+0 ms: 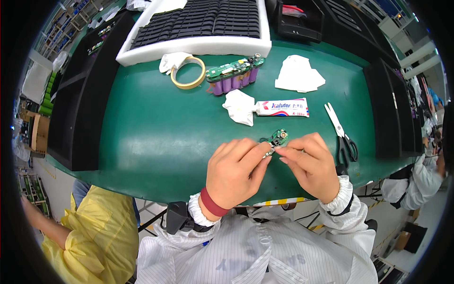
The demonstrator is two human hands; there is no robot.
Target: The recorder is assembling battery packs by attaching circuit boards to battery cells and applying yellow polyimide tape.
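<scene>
Close to the table's near side, my left hand (236, 170) pinches a small green circuit board (279, 137) between thumb and fingers. My right hand (309, 163) meets it from the other side, thumb and forefinger closed at the board's near end. Whether those right fingertips hold a separate small part is too small to tell. The board's far end, with a round metal fitting, sticks out past my fingers; the rest is hidden by them. Beyond lies a white tube (283, 107) with a crumpled white tissue (239, 108) around its cap end. Black-handled scissors (341, 132) lie right of my right hand.
A purple battery pack with a green board (234, 75) stands beyond the tube, beside a tape roll (202, 78). Further back is a white foam tray (194, 48) of black parts. White paper (299, 75) lies right. Black racks (71, 123) flank the green table. A person in yellow (94, 232) is at left.
</scene>
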